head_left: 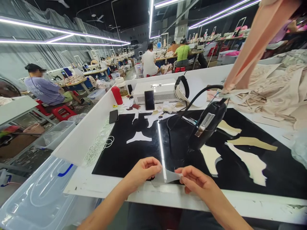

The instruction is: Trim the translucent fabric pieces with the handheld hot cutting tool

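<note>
My left hand (144, 171) and my right hand (195, 181) are both at the near edge of a black glossy work surface (129, 153). Together they pinch a small thin translucent white piece (169, 176), one hand on each side of it. The fingers of both hands are closed on it. Just beyond the hands a black hand tool (206, 126) with a cable rests on the black surface. Cut fabric shapes, white (139, 137) and beige (251, 161), lie spread over the surface.
A white box (163, 91) with a phone (149, 99) leaning on it stands at the back, beside a red cup (117, 95). A beige fabric heap (271, 92) is on the right. Clear plastic bins (35, 195) sit at lower left. People sit sewing at tables behind.
</note>
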A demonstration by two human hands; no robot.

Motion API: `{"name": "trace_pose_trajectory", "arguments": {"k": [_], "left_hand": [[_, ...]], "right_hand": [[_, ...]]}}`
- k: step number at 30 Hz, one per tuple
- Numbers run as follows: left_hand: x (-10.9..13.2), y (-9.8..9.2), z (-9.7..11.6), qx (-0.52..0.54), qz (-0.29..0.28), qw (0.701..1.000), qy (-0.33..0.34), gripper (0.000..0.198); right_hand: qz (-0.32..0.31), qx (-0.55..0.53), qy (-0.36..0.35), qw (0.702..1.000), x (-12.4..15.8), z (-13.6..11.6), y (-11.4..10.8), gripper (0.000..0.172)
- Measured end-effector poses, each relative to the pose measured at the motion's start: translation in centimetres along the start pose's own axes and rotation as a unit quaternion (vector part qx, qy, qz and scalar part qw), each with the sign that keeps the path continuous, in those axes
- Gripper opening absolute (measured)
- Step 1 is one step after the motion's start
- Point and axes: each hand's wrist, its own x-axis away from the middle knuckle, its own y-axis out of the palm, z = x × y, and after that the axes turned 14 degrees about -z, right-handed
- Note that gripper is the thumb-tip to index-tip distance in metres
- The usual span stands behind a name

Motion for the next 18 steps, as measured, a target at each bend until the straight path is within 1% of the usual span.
{"name": "trace_pose_trajectory", "arguments": {"k": [3, 6, 8, 11, 13, 15, 18], "left_hand": [[0.0, -0.2, 0.2, -0.006, -0.002, 1.000, -0.004, 0.030], [0.0, -0.2, 0.7, -0.014, -0.008, 1.000, -0.012, 0.032], [0.1, -0.1, 1.0, -0.022, -0.012, 0.999, -0.023, 0.033], [0.2, 0.0, 1.3, -0.032, -0.014, 0.999, -0.032, 0.032], [0.3, -0.1, 1.5, -0.035, -0.012, 0.999, -0.034, 0.030], [0.3, -0.3, 1.5, -0.038, -0.004, 0.999, -0.037, 0.028], [0.4, -0.5, 1.5, -0.032, 0.006, 0.998, -0.047, 0.024]], "right_hand": [[0.002, -0.046, -0.038, 0.998, -0.4, -0.2, 0.4, 0.034], [-0.013, -0.033, -0.058, 0.998, -1.0, -0.2, 0.3, 0.042], [-0.046, -0.020, -0.054, 0.997, -1.5, -0.1, 0.1, 0.042], [-0.122, 0.020, -0.044, 0.991, -2.1, 0.3, 0.1, 0.038], [-0.149, 0.052, -0.038, 0.987, -2.3, 0.5, 0.0, 0.033], [-0.142, 0.067, -0.031, 0.987, -2.2, 0.7, -0.2, 0.030], [-0.113, 0.066, -0.026, 0.991, -1.9, 0.9, -0.6, 0.030]]}}
